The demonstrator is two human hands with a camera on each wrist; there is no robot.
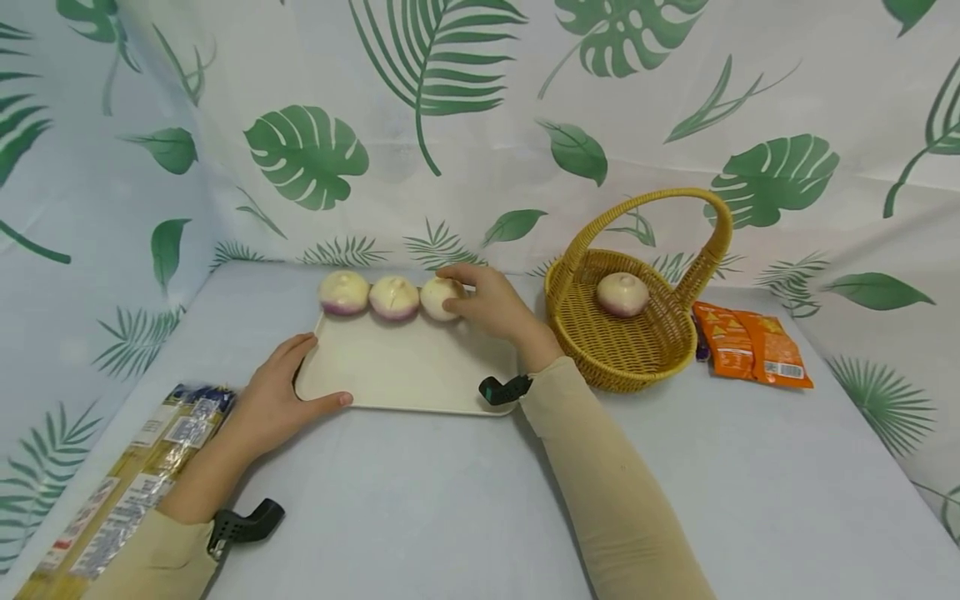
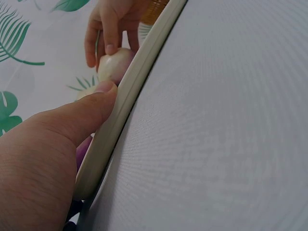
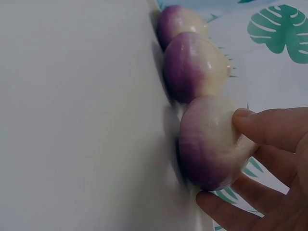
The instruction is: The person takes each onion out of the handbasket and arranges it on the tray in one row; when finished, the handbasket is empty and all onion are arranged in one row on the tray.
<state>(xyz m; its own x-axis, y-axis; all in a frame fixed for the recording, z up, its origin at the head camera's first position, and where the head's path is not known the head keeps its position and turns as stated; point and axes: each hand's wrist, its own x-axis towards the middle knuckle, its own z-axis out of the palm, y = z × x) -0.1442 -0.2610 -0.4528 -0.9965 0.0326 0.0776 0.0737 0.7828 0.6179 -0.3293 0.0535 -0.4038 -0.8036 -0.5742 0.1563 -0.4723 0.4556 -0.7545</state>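
Observation:
Three purple-and-white turnips stand in a row along the far edge of a cream tray (image 1: 412, 367): a left one (image 1: 344, 292), a middle one (image 1: 394, 297) and a right one (image 1: 438, 300). My right hand (image 1: 491, 304) holds the right turnip between thumb and fingers; in the right wrist view this turnip (image 3: 211, 144) sits right at the tray surface beside the middle turnip (image 3: 195, 67). My left hand (image 1: 281, 392) spans the tray's near left corner, fingers along the left side. Its thumb (image 2: 91, 113) lies straight against the near rim.
Right of the tray stands a yellow wicker basket (image 1: 570, 358) with a tall handle and one turnip (image 1: 622, 294) inside. Orange packets (image 1: 753, 346) lie beyond it. Long clear-wrapped yellow packages (image 1: 142, 467) lie at the left table edge. A leaf-print cloth (image 1: 480, 183) hangs behind.

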